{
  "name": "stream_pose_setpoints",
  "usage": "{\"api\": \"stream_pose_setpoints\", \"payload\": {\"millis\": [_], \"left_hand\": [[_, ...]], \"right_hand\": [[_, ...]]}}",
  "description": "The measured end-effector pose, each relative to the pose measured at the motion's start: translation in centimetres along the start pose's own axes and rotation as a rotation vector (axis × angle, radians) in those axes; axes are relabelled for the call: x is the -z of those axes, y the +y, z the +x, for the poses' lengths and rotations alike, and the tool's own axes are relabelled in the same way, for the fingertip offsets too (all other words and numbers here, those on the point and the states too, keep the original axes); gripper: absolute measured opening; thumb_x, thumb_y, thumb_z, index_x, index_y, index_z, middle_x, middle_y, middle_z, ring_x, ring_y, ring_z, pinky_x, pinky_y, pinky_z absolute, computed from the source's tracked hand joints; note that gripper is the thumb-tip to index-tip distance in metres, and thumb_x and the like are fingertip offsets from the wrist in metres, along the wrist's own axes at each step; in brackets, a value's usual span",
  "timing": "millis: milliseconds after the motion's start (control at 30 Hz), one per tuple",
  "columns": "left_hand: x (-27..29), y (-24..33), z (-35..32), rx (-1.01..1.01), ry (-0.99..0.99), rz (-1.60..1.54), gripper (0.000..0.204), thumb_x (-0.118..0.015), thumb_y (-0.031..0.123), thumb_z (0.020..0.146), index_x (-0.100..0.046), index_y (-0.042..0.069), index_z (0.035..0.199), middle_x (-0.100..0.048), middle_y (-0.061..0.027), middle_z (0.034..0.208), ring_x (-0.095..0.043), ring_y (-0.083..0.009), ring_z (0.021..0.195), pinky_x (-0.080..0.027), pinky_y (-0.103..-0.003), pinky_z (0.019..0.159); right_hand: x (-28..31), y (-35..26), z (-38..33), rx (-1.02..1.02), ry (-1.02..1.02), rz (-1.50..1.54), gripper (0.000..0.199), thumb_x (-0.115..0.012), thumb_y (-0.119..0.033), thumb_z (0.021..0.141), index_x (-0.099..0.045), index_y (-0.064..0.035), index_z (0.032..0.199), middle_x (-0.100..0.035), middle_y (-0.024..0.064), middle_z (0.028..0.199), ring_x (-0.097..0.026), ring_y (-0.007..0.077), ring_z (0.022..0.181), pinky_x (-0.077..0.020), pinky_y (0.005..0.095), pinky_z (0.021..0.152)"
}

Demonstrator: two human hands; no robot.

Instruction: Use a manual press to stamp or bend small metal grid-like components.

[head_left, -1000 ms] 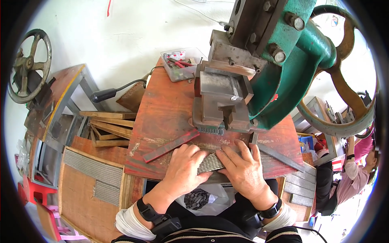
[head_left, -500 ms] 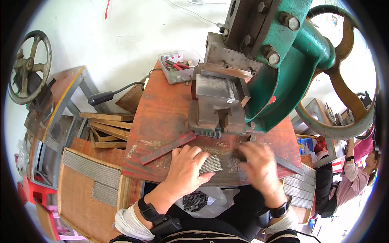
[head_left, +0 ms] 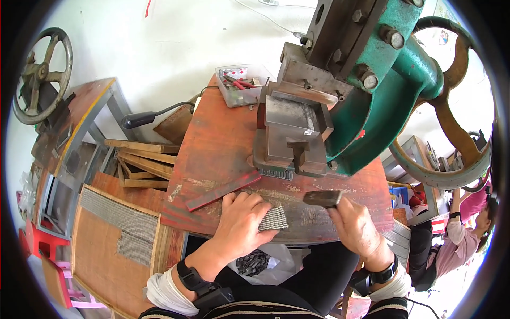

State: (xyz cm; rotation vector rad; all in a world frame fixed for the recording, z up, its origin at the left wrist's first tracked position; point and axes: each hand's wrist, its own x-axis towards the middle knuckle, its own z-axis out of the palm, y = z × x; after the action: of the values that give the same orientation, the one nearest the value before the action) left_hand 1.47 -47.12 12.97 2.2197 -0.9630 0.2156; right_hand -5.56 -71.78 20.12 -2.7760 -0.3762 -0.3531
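Observation:
My left hand rests at the near edge of the red worktable, its thumb and fingers closed around a small bundle of metal pieces packed in rows. To its right, my right hand grips a dark, rectangular metal bar above the tabletop; the palm hides part of that grip. Between my left hand and the press lies a red-and-dark flat bar, set aslant. The steel die block of the green press stands behind, with a comb-like row of teeth at its near foot.
A clear plastic box with red-handled pliers sits at the back. Left of the table is a wooden tray holding rows of metal pieces. A bag of dark scraps hangs below the front edge. Another person sits far right.
My right hand, blurred before, now shows the dark metal bar raised in its grip. The grey bar that lay at the table's right edge no longer shows there. My left hand keeps its bundle.

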Motion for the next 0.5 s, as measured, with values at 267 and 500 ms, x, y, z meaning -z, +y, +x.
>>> {"api": "stream_pose_setpoints", "payload": {"millis": [267, 500], "left_hand": [[-0.6, 0.3, -0.1, 0.026, 0.079, 0.015, 0.051, -0.085, 0.029, 0.062, -0.069, 0.008, 0.105, -0.062, -0.0042, 0.101, -0.054, -0.0253, 0.099, -0.034, -0.043, 0.091], [-0.6, 0.1, -0.2, 0.035, 0.064, 0.020, 0.050, -0.086, 0.029, 0.062, -0.070, 0.008, 0.105, -0.062, -0.0036, 0.100, -0.053, -0.0245, 0.099, -0.033, -0.043, 0.090]], "right_hand": [[-1.8, -4.2, 2.4, 0.171, -0.093, -0.091, 0.038, -0.070, -0.011, 0.085, -0.056, -0.0011, 0.119, -0.062, 0.0183, 0.083, -0.066, 0.0346, 0.066, -0.0546, 0.0416, 0.054], [-1.9, -4.9, 2.5, 0.058, -0.077, -0.099, 0.030, -0.067, -0.012, 0.087, -0.057, -0.0020, 0.114, -0.064, 0.0167, 0.078, -0.066, 0.0362, 0.065, -0.0539, 0.0427, 0.054]]}}
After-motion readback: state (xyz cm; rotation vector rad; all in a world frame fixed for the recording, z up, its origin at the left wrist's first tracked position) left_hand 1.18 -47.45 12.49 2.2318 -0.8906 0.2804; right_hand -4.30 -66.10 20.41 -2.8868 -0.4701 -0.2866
